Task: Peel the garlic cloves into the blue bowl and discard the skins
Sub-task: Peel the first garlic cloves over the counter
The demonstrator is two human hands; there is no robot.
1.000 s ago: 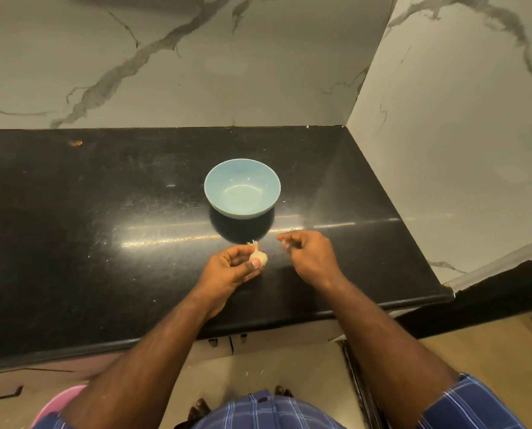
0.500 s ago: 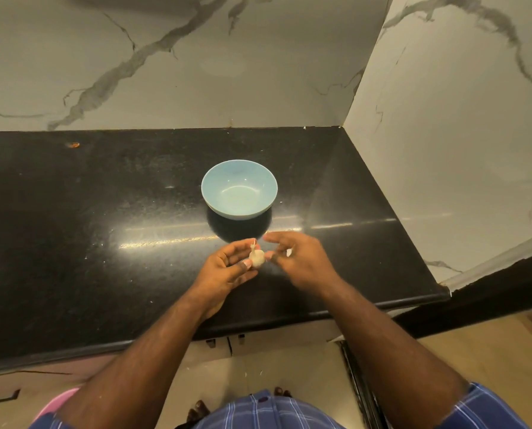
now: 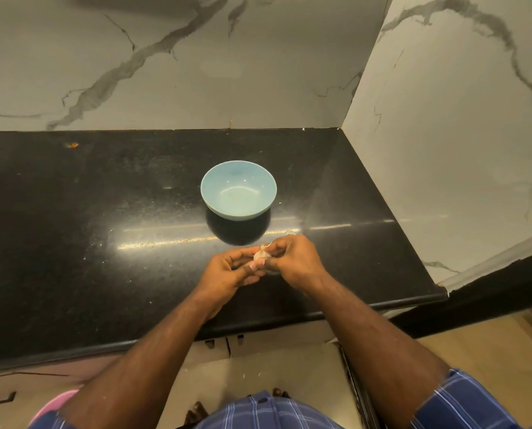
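A pale garlic bulb [image 3: 261,255] sits between both hands, just above the black counter [image 3: 103,243]. My left hand [image 3: 230,272] grips it from the left with curled fingers and thumb. My right hand [image 3: 292,260] pinches the papery skin at the bulb's top from the right. The light blue bowl [image 3: 238,189] stands beyond the hands on the counter, with nothing visible inside it. A small scrap of skin [image 3: 290,232] lies on the counter just past my right hand.
Marble walls close the counter at the back and the right. The counter's front edge runs below my wrists. A pink tub [image 3: 57,400] shows on the floor at the lower left. A small orange speck [image 3: 72,145] lies far left on the counter.
My right hand has moved left from a gap beside the bulb and now pinches its skin. My left hand keeps holding the bulb in about the same spot.
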